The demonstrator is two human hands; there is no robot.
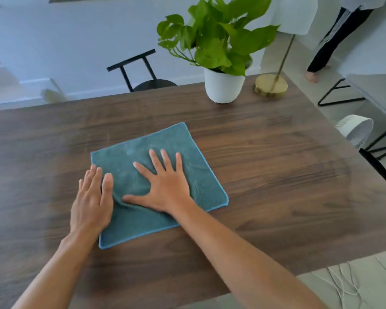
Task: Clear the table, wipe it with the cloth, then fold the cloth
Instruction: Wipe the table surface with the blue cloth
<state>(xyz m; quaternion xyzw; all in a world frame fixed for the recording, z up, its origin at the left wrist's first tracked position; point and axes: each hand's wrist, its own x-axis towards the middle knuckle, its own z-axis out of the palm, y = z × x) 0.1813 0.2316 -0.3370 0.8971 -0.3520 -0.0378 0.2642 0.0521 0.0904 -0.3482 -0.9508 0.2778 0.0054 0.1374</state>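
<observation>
Two hands press flat on the teal cloth (158, 181), which lies spread as a square near the middle of the dark wooden table (276, 175). The right hand (165, 188) sits on the centre of the cloth with fingers splayed wide, gripping nothing. The left hand (91, 204) rests on the cloth's left edge, partly over bare wood, fingers straight and close together, thumb alongside, also gripping nothing.

A small ridge of fabric is bunched between the left thumb and the right thumb. If folding begins from here without that ridge being smoothed, I judge the crease would be trapped inside and the fold would come out lumpy and skewed. The cloth also lies turned at an angle to the table's near edge, so a fold taken by eye against the table could leave the blue hems misaligned.

Pressure is uneven: with the left hand only half on the fabric, a sideways push would likely drag the cloth and wrinkle it further.

At the far right stand a potted plant (224, 88) and a lamp's brass base (271, 86), well apart from the cloth; whether wiping reached around them cannot be told.
</observation>
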